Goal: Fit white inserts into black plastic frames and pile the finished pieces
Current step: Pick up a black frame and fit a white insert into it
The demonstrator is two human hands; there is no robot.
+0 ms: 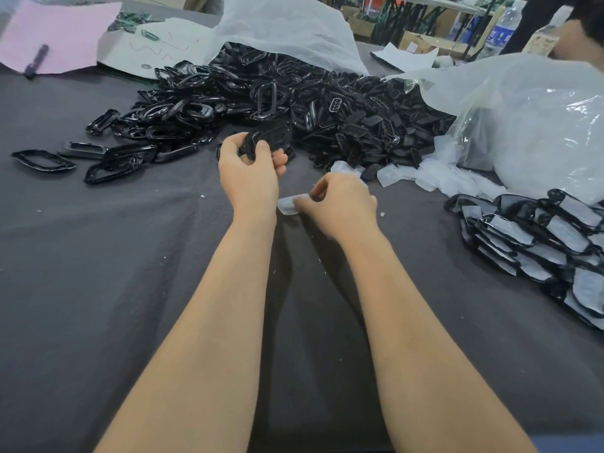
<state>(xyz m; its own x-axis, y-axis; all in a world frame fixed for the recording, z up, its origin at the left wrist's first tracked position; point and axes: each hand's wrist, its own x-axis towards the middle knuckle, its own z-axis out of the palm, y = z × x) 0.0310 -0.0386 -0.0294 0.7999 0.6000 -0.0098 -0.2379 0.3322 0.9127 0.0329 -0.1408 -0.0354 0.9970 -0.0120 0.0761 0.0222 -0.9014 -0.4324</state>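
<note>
Forearms first, stretching from the near edge across the dark surface (98, 256). On the head view my left hand (250, 168) has its fingers curled round a black frame (271, 135), just this side of the far heap of frames (261, 93); my right hand (336, 204) pinches a white insert (289, 204) low against the surface. I judge this the pairing step: next the insert must come up, line with the opening and press home, then join the finished pile (539, 237) at right.
</note>
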